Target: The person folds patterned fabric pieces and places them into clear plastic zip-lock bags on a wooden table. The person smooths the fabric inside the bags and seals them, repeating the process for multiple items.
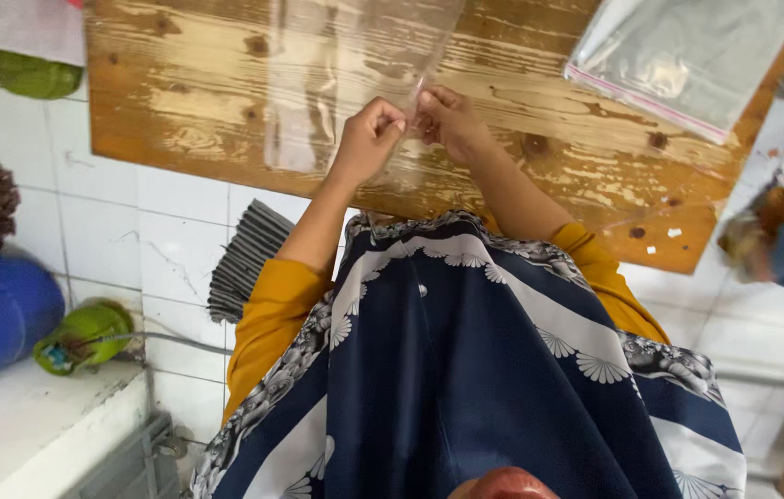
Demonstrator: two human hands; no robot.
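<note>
Clear plastic bag (346, 83) lies spread over the worn wooden table (179, 83), and I see my left hand (372, 137) and right hand (447, 120) both pinched closed on its near edge, knuckles almost touching. Another sealed bag (688, 55) rests well apart.

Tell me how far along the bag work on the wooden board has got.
Done: one filled clear bag with a pink seal strip lies at the board's far right corner. In hand: the left hand and right hand pinch the edge of an empty clear bag spread on the board. Left: this bag holds nothing visible and is not sealed.
</note>
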